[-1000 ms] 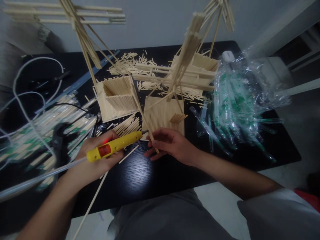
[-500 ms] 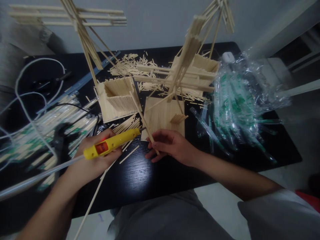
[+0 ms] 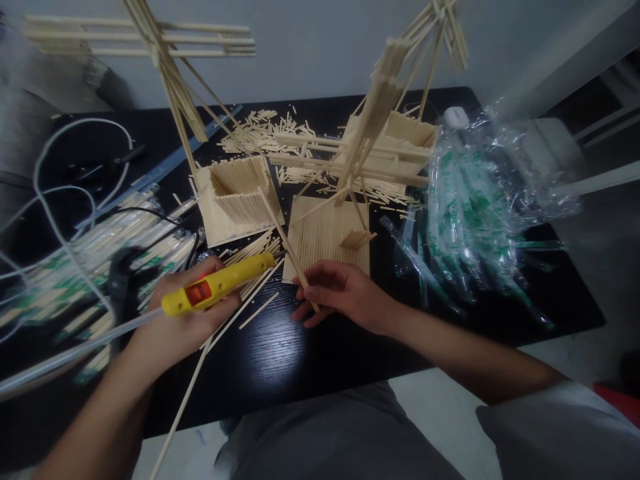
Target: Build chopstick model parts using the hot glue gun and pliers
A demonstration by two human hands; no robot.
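My left hand [image 3: 193, 317] is wrapped round a yellow hot glue gun [image 3: 220, 283], with a clear glue stick [image 3: 85, 350] running out of its back end. The nozzle points right, close to a wooden stick [image 3: 285, 243]. That stick slants up and to the left, pinched near its lower end by the thumb and fingers of my right hand [image 3: 345, 293]. Just beyond my right hand lies a flat square panel of sticks [image 3: 317, 230], with a short row of cut sticks [image 3: 357, 239] on its right part. An open-topped stick box on a base [image 3: 240, 200] stands beyond the glue gun.
Tall stick frames [image 3: 165, 80] rise at the back left, and another stick structure [image 3: 367, 133] at the back right. Cut stick pieces [image 3: 270, 133] are scattered behind. Plastic wrappers [image 3: 470, 207] cover the right side. A white cable [image 3: 50, 227] and packed sticks [image 3: 115, 260] lie left.
The glue gun in my left hand has drawn back slightly left, its nozzle now farther from the stick. My right hand stays almost where it was, still pinching the stick.
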